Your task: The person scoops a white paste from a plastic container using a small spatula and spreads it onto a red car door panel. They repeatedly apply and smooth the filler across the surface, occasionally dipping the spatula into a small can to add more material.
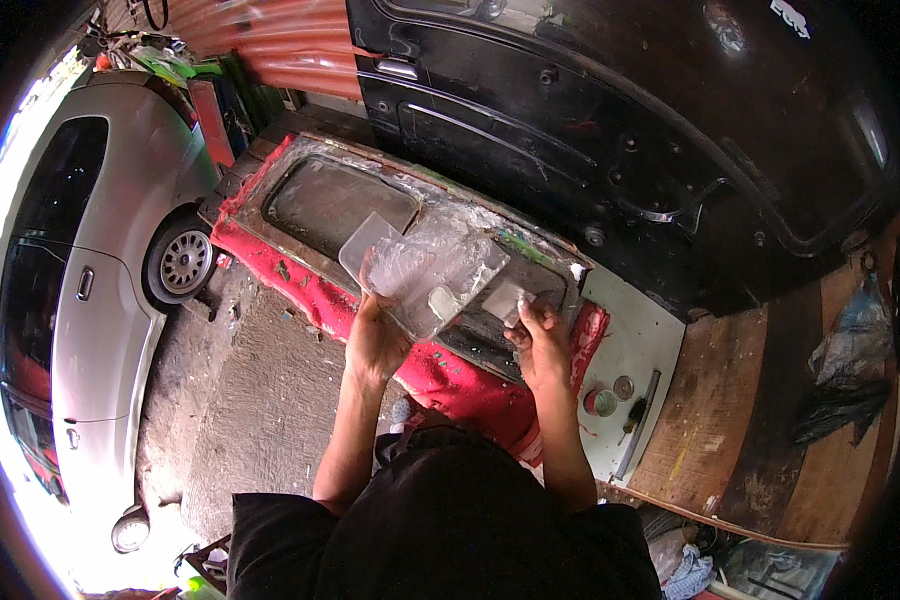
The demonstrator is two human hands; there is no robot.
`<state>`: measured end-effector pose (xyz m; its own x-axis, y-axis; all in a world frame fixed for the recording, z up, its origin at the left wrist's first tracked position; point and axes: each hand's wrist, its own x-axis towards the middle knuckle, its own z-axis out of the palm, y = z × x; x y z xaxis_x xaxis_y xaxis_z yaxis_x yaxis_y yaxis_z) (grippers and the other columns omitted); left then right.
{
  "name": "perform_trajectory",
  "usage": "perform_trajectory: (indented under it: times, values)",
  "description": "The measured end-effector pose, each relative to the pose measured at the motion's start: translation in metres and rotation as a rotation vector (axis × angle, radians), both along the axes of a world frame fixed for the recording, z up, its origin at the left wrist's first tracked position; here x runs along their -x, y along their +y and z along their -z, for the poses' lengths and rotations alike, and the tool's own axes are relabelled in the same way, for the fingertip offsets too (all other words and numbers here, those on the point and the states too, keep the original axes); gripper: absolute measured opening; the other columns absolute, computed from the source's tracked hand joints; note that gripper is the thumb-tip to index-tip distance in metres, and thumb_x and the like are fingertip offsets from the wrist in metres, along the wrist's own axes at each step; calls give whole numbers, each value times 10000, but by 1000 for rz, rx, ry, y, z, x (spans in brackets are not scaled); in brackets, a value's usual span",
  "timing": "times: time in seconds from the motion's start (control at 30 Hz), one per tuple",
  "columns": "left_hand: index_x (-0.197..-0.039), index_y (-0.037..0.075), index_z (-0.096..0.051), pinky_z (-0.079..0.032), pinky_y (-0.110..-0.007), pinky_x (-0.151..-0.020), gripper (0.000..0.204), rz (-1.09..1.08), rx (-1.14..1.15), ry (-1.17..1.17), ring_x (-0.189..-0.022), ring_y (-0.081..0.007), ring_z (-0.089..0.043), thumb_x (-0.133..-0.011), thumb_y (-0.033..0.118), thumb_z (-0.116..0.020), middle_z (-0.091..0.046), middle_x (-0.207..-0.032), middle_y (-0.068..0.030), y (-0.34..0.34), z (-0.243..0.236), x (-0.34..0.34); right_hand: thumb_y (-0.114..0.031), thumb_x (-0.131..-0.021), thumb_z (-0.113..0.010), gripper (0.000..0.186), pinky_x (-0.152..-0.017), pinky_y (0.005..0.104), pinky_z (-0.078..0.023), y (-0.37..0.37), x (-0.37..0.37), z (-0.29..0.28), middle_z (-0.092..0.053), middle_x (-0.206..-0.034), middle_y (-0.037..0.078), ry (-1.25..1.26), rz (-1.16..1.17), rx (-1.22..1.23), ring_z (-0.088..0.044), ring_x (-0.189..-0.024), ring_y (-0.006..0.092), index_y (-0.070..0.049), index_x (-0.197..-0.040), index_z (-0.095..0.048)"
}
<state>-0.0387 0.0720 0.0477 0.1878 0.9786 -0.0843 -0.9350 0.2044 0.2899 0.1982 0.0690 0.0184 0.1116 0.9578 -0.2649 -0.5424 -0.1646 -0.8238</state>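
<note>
A: Left hand point(378, 335)?
B: Gripped the near edge of a clear plastic sheet point(400, 270) — probably kept the smeared face up so the paste point(444, 302) stayed put.
A: Right hand point(542, 345)?
B: Pinched a small pale spreader point(503, 303) just right of the sheet, likely for a firm hold.
A: Sheet's spot?
B: Ahead of the left hand, above the framed panel point(340, 205) — contact, couldn't tell.
A: Red cloth point(480, 390)?
B: Under the panel, showing between the hands; padding, I guessed. Tin point(601, 403) sat on the pale tabletop point(650, 305), right of the right forearm, presumably for easy reach.
</note>
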Motion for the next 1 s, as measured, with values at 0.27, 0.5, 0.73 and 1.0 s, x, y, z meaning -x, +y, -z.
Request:
perform_trajectory:
  times: [0.27, 0.5, 0.73, 1.0]
  values:
    - [-1589, 399, -169, -434, -766, -1012, 763, -9, -14, 95, -1419, -473, -406, -963, 3, -352, -339, -1598, -191, 6, -3, -1, -28, -883, -771, 144, -659, 306, -506, 9, -1, -40, -696, -917, 24, -900, 290, -567, -613, -758, 143, -43, -977, -662]
    - [-1603, 386, -148, -426, -789, -995, 738, 55, -8, 108, -1436, -463, -381, -991, 16, -330, -270, -1629, -157, 5, -15, -9, 55, -793, -765, 171, -712, 354, -528, 29, -4, -46, -741, -1124, 102, -1385, 13, -1167, -627, -814, 259, 11, -934, -678]
    - [-1602, 350, -167, -394, -846, -959, 747, 109, 5, -5, -1454, -479, -335, -968, -4, -343, -228, -1639, -160, 6, -15, -6, 83, -814, -657, 130, -710, 351, -525, 24, -8, -46, -708, -1210, 126, -1538, -138, -1275, -602, -813, 268, 45, -937, -639]
    - [-1577, 315, -222, -366, -870, -957, 721, 38, 81, -86, -1438, -511, -342, -946, 0, -373, -296, -1608, -189, 5, -9, 0, 29, -835, -646, 71, -726, 349, -516, 14, -14, -41, -680, -1265, 124, -1643, -181, -1296, -571, -817, 260, 39, -903, -631]
